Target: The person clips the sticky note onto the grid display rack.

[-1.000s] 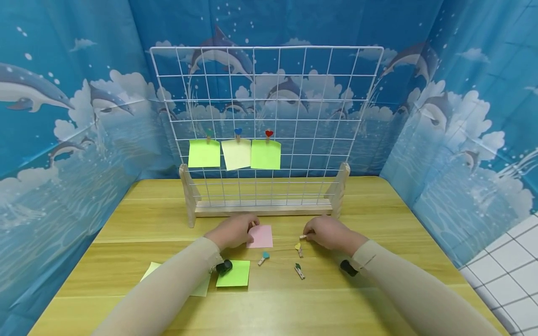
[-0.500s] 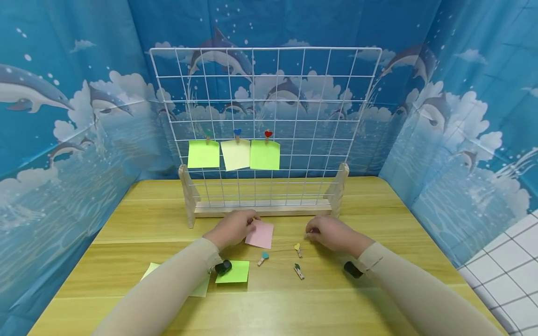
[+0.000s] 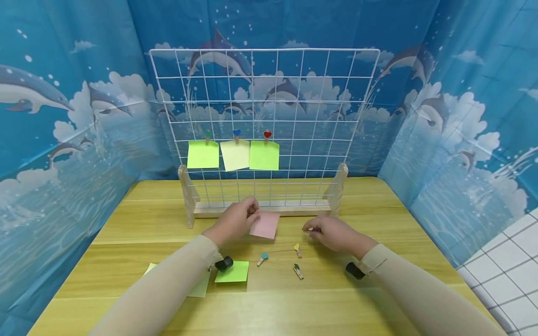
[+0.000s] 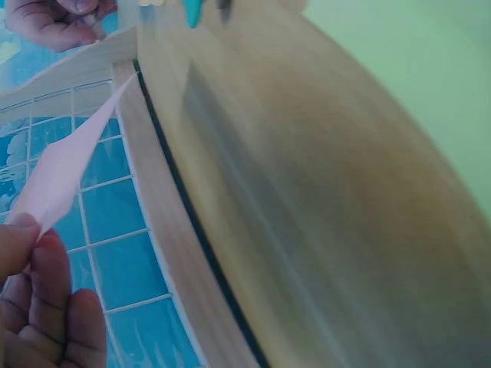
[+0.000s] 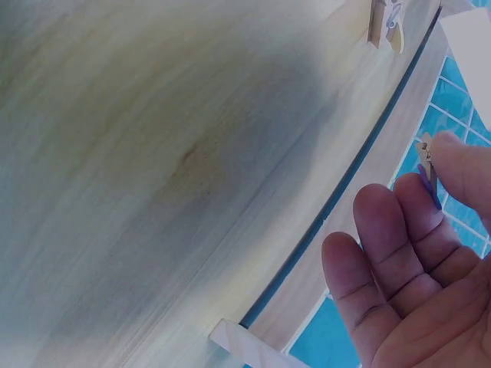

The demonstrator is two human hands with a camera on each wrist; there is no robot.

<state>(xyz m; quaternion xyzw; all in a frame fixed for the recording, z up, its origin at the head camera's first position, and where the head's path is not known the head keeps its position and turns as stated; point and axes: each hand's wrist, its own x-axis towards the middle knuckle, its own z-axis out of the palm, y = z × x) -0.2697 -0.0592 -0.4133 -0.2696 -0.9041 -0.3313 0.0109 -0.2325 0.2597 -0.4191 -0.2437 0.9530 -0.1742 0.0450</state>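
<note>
My left hand (image 3: 237, 219) pinches a pink sticky note (image 3: 265, 225) by its upper left corner, thumb against fingers. In the left wrist view the pink note (image 4: 65, 165) stands out from the fingertips, lifted off the table. My right hand (image 3: 334, 232) pinches a small wooden clothespin (image 5: 426, 162) with a purple piece on it, between thumb and forefinger. Nearby on the table lie clothespins with a yellow heart (image 3: 297, 250), a blue heart (image 3: 262, 259) and a dark green top (image 3: 298, 271).
Behind the hands stands a white wire grid (image 3: 290, 100) on a wooden base (image 3: 269, 211). Two green notes and a pale yellow note (image 3: 235, 155) hang on it from heart clothespins. More notes, one bright green (image 3: 235, 272), lie by the left forearm. Dolphin-print curtains surround the table (image 3: 336, 303).
My left hand has raised the pink note off the table and moved it toward the grid. The right hand has picked up its clothespin and turned it in the fingers.
</note>
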